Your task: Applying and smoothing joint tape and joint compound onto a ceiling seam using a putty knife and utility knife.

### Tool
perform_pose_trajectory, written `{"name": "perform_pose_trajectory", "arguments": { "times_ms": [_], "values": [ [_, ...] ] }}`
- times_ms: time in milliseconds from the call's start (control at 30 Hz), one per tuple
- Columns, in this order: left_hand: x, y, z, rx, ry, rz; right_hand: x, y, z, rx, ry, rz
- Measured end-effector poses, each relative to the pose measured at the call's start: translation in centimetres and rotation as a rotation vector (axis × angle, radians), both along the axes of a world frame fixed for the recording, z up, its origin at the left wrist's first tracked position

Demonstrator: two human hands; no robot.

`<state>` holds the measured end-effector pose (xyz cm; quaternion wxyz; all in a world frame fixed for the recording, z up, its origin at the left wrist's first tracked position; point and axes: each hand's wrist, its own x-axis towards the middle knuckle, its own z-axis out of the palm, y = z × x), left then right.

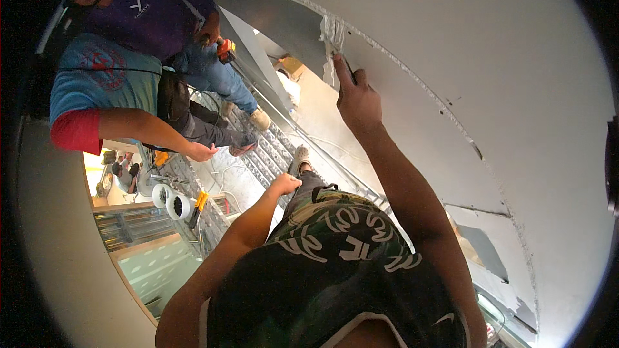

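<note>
White wallboard [496, 71] curves across the right of the scene, where a worker in a dark sleeveless top [348, 283] raises the right hand [358, 93] to a ragged, pale notch [333, 35] along the board's edge. Fingers are closed around a dark, slim tool [350, 72], its kind too hidden to tell; the index finger reaches ahead toward the notch. The left hand [287, 184], lower and nearer, hangs curled closed beside the worker's leg; whether it holds anything cannot be told.

Ridged metal planks [262, 162] run beneath the worker's shoe [302, 154]. At far left, a co-worker in a purple shirt [151, 6] stands close to an orange-and-black power tool [225, 50], while another, in a blue shirt with red sleeves [106, 84], extends an arm above the planks. Two white buckets [178, 207] stand side by side at left, just beside a yellow-and-black tool [201, 202]. Beyond the board's edge, a cardboard box [293, 66] sits in the far background.
</note>
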<state>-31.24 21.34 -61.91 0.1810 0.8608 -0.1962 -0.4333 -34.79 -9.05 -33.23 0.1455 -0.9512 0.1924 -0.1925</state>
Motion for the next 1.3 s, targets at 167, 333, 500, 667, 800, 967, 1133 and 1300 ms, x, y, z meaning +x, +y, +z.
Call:
{"name": "perform_pose_trajectory", "arguments": {
  "times_ms": [167, 333, 500, 667, 800, 967, 1133, 1300],
  "values": [
    [-0.4, 1.3, -1.1, 0.028, 0.021, 0.053, -1.5, -0.2, 0.4, -0.002, -0.084, 0.033],
    [0.8, 2.7, -2.2, 0.083, 0.128, 0.135, -3.2, -0.5, 2.5, 0.212, -0.344, 0.025],
    [2.5, 2.4, -2.7, 0.153, 0.08, 0.044, -2.2, -0.8, 2.8, 0.157, -0.375, 0.052],
    [3.2, 0.2, -1.4, 0.02, 0.06, 0.077, -1.6, -0.6, 2.2, 0.175, -0.285, 0.011],
    [2.5, -0.7, -1.6, -0.04, 0.001, 0.032, -1.4, 0.0, 1.7, 0.103, -0.257, -0.018],
    [2.6, -0.2, -2.7, -0.018, 0.076, 0.022, -0.5, -0.7, 1.9, 0.098, -0.186, -0.008],
    [4.1, 0.0, -3.6, 0.081, 0.101, 0.031, 0.8, -0.3, 1.5, 0.052, -0.287, -0.009],
    [4.7, -0.2, -3.3, -0.016, 0.033, 0.088, 1.0, 1.2, -1.1, 0.086, -0.175, -0.05]
  ]
}}
